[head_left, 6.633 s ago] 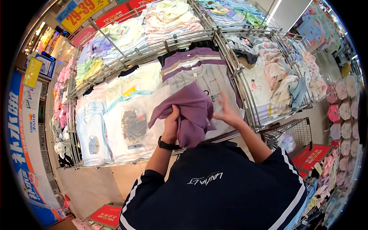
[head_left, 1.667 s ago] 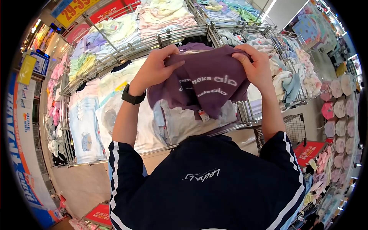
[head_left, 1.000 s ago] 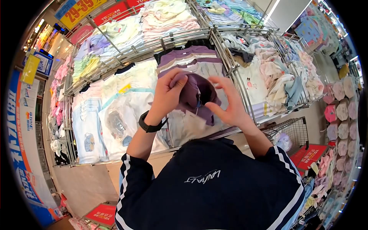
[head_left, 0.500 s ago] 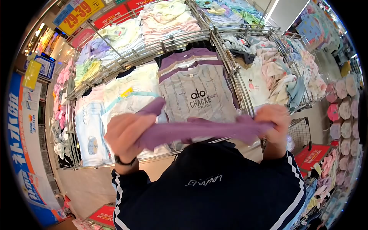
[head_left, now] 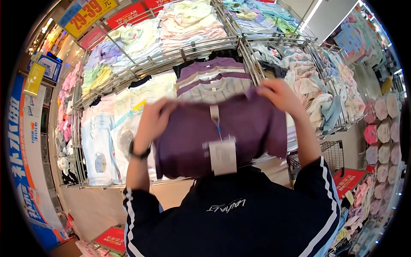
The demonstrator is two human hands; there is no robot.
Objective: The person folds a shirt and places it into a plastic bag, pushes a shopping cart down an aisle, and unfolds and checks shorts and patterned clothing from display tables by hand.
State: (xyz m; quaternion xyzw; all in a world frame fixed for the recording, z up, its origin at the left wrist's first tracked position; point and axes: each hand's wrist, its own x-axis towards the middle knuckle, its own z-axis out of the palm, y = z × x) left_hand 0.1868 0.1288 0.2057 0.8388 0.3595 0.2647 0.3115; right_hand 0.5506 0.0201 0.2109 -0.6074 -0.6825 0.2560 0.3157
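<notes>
A dark purple T-shirt (head_left: 184, 141) hangs spread between my hands, in front of my chest. My left hand (head_left: 154, 120) grips its upper left corner, and a dark band circles that wrist. At the upper right corner my right hand (head_left: 278, 96) pinches the cloth. From the neckline dangles a white price tag (head_left: 223, 157) on a blue string. Just beyond lies a stack of folded T-shirts (head_left: 209, 75) in purple, brown, white and grey; the purple shirt covers most of the grey one on top.
Metal rails (head_left: 205, 45) divide the display into bins. Pale folded shirts (head_left: 99, 145) lie at left, and jumbled baby clothes (head_left: 317, 81) at right. A wire basket (head_left: 334, 154) stands at lower right. A yellow price sign (head_left: 85, 17) is at upper left.
The purple T-shirt has gone from a stretched, bunched strip to hanging open with its tag showing. Both hands have risen and moved away from my body.
</notes>
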